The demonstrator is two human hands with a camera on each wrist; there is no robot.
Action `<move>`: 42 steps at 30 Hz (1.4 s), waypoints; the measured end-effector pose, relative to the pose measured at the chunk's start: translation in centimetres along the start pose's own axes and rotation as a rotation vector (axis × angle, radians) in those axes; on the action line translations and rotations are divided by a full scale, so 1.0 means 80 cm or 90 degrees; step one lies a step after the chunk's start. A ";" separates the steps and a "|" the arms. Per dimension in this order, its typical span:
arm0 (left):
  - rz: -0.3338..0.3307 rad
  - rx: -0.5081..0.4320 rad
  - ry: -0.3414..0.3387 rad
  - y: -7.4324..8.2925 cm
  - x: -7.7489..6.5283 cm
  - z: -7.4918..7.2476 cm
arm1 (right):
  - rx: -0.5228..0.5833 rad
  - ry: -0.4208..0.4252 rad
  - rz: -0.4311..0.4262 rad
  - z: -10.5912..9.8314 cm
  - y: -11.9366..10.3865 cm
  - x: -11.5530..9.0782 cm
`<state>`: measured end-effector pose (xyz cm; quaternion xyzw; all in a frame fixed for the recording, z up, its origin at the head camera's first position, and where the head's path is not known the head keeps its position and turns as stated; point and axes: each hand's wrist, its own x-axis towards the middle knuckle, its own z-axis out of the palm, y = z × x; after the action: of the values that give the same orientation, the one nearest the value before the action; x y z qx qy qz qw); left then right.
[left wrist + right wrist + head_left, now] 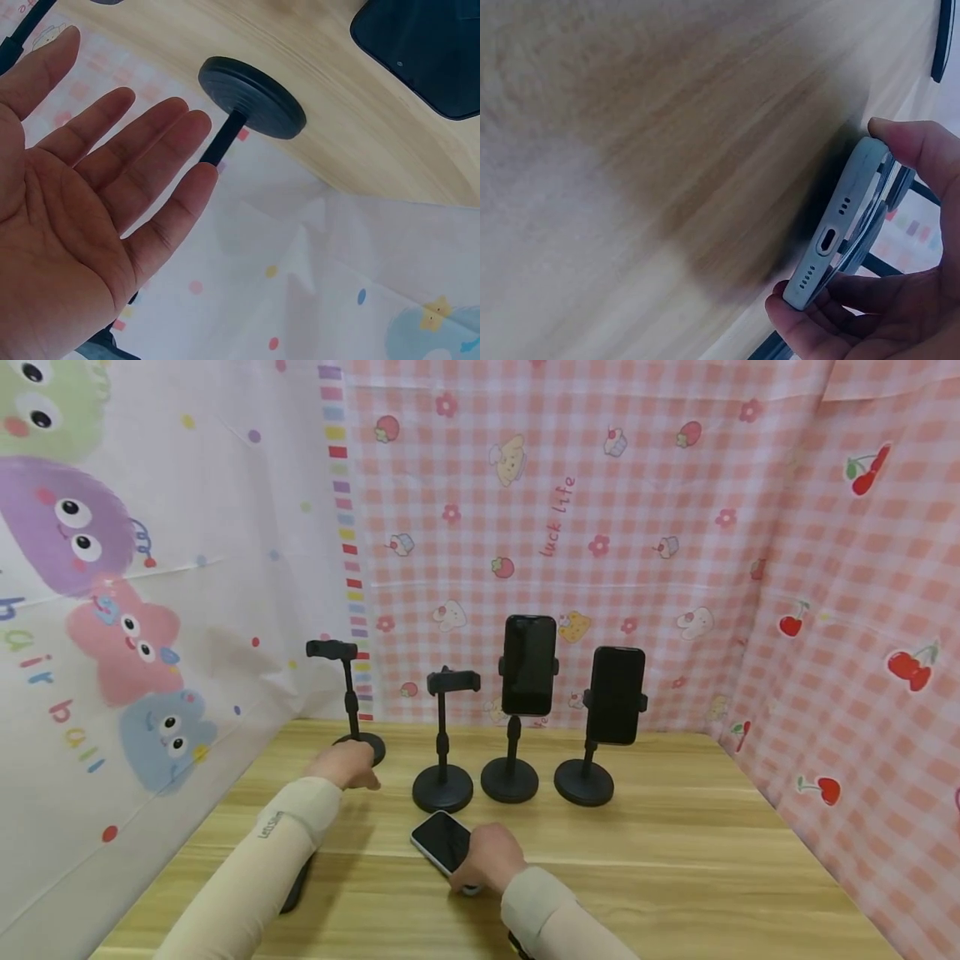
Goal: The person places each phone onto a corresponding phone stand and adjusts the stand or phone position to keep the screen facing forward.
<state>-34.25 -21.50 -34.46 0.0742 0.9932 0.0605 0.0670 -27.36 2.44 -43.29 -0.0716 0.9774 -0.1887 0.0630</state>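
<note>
My right hand (491, 858) grips a phone (441, 837) in a pale case, thumb on one edge and fingers on the other. In the right wrist view the end of the phone (847, 187), with its charging port and speaker holes, faces the camera, close over the tabletop. My left hand (347, 766) is beside the base of the leftmost black phone stand (350, 693), whose clamp holds no phone. The left wrist view shows that hand (97, 187) with fingers spread and nothing in the palm, fingertips overlapping the stand's pole (223, 142).
A second stand (442, 789) has a bare clamp. Two more stands (510, 779) (584, 782) hold upright dark phones (529, 664) (617, 693). Another dark phone (296, 889) lies partly hidden by my left forearm. Patterned cloth (570, 527) hangs behind the wooden table (697, 843).
</note>
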 end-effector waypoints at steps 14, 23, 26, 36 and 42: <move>0.002 0.022 0.019 -0.003 0.007 0.006 | 0.062 0.044 -0.030 -0.006 0.012 -0.010; 0.036 0.026 0.058 -0.006 0.016 0.009 | 0.126 0.108 -0.039 -0.004 0.013 -0.010; 0.043 0.020 0.067 -0.005 0.018 0.009 | 0.152 0.138 -0.036 -0.004 0.013 -0.010; 0.081 0.001 0.117 -0.001 0.021 0.008 | 0.195 0.222 -0.023 0.000 0.014 -0.006; 0.078 -0.009 0.118 0.004 0.020 0.004 | 0.222 0.255 -0.034 -0.003 0.011 -0.005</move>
<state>-35.73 -20.91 -34.94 0.1286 0.9882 0.0784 -0.0288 -27.10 3.37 -43.33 -0.0468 0.9208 -0.3664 -0.1252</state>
